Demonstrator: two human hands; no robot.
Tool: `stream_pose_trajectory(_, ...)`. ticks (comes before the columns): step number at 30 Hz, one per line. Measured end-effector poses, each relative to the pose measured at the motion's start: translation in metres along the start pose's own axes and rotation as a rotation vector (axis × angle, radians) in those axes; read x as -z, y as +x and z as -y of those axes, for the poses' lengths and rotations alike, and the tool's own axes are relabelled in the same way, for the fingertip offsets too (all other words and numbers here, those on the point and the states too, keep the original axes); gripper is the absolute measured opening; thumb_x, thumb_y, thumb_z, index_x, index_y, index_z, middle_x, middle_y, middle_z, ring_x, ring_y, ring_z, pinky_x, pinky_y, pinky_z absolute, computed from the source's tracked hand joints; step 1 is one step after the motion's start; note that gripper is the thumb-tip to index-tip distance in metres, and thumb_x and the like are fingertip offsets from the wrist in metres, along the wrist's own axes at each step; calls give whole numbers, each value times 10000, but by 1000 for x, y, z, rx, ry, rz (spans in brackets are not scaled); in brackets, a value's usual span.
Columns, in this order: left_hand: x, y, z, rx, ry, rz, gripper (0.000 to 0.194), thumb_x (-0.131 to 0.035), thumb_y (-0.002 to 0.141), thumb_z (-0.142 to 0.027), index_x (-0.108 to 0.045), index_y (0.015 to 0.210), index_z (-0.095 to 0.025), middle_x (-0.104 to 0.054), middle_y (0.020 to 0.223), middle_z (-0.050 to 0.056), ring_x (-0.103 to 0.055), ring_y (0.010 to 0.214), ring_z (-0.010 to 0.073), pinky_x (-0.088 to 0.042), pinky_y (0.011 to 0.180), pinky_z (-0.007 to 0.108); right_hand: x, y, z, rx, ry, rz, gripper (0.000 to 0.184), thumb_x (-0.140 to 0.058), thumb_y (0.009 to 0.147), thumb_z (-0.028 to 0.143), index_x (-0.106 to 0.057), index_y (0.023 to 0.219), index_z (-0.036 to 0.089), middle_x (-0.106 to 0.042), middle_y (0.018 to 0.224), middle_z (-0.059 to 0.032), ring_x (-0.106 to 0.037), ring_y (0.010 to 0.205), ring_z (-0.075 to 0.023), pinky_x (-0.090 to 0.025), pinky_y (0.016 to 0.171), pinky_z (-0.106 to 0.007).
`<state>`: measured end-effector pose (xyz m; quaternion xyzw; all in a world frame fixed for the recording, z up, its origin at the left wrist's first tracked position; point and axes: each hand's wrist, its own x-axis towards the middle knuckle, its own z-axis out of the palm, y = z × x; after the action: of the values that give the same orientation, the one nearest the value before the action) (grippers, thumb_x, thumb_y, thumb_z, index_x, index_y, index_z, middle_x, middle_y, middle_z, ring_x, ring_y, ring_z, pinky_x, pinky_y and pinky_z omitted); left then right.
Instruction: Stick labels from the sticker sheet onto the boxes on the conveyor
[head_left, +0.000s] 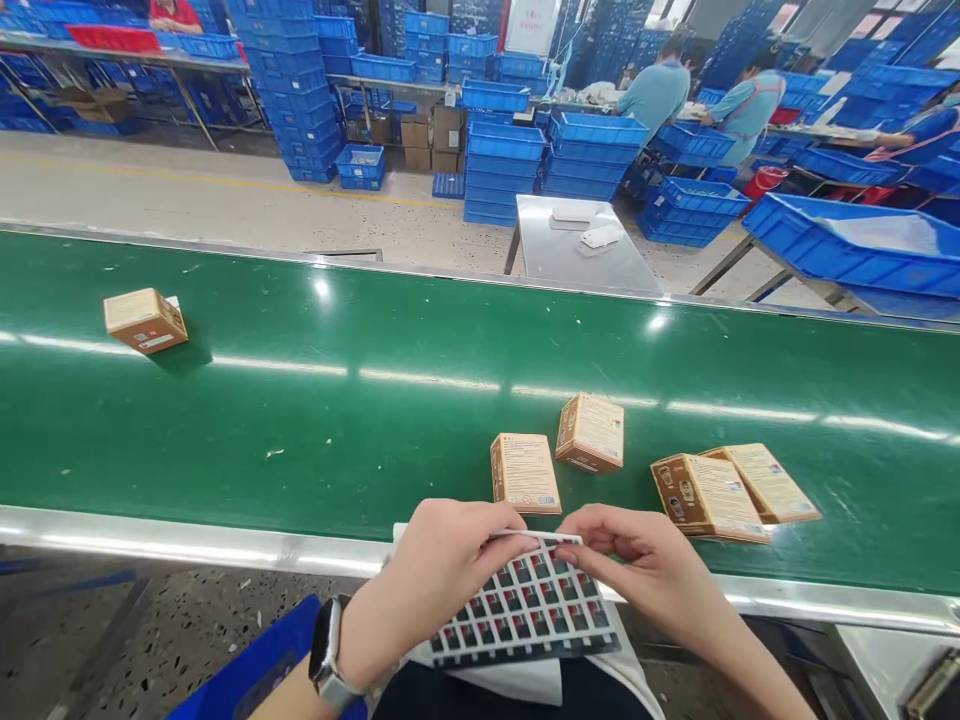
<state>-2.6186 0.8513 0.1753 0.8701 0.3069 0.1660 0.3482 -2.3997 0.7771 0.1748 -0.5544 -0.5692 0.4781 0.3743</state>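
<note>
A white grid panel (529, 602) with rows of dark cells, red bits showing in several of them, is tilted toward me over the belt's near edge. My left hand (457, 560) wears a watch and grips the panel's upper edge, thumb on its face. At the upper right corner, my right hand (637, 560) has its thumb and fingers closed on the panel's edge. Just beyond my hands a brown and cream carton (528, 474) lies on the green conveyor belt (300, 430), with another carton (596, 432) behind it.
Two flattened-looking cartons (712, 497) overlap to the right, and a carton (146, 320) sits at far left. A metal rail (187, 540) edges the belt. Beyond stand a steel table (585, 245), stacked blue crates (502, 165) and people at benches. A blue bin (255, 660) is below left.
</note>
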Motion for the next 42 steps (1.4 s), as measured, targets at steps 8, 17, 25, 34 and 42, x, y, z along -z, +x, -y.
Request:
stream_pose_trajectory(8, -15, 8, -10, 35, -5, -145, 98, -596, 963, -315, -648, 952, -233, -727, 881, -43, -664, 780, 149, -432, 706, 258, -3, -3, -5, -20, -27, -133, 156, -678, 897, 372, -714, 832, 234, -682, 689, 6, -612, 605, -155, -478, 559, -221)
stream_pose_trajectory(17, -24, 24, -7, 40, -195, -26, 151, -573, 977, -277, -673, 872, -236, -735, 857, -65, -662, 760, 111, -436, 706, 206, 17, -3, -12, -141, 69, 19, 220, -610, 961, 400, -683, 866, 216, -646, 729, 14, -591, 648, -138, -470, 580, -220)
stream_pose_trajectory(25, -33, 43, -15, 76, -44, 54, 193, -518, 1001, -296, -659, 882, -237, -732, 848, -41, -673, 748, 150, -434, 693, 245, 38, -13, -12, 452, -659, -242, 222, -573, 959, 110, -658, 1111, 248, -663, 1185, -87, -605, 1116, -262, -494, 936, -408)
stream_pose_trajectory(34, -65, 74, -14, -27, 40, 138, 116, -638, 924, -250, -652, 812, -219, -648, 1335, -6, -588, 1231, 243, -514, 984, 388, 60, -8, -70, -4, 35, -594, 133, -667, 921, 347, -682, 869, 225, -675, 1200, -87, -615, 1140, -272, -505, 956, -417)
stream_pose_trajectory(42, -100, 93, -13, -240, 296, 292, 119, -673, 867, -150, -661, 761, -203, -477, 1510, -4, -325, 1462, 276, -387, 1177, 525, 54, 25, -112, -260, 703, -872, 426, -829, 710, 487, -717, 961, 162, -679, 1227, -132, -656, 1071, -305, -563, 860, -406)
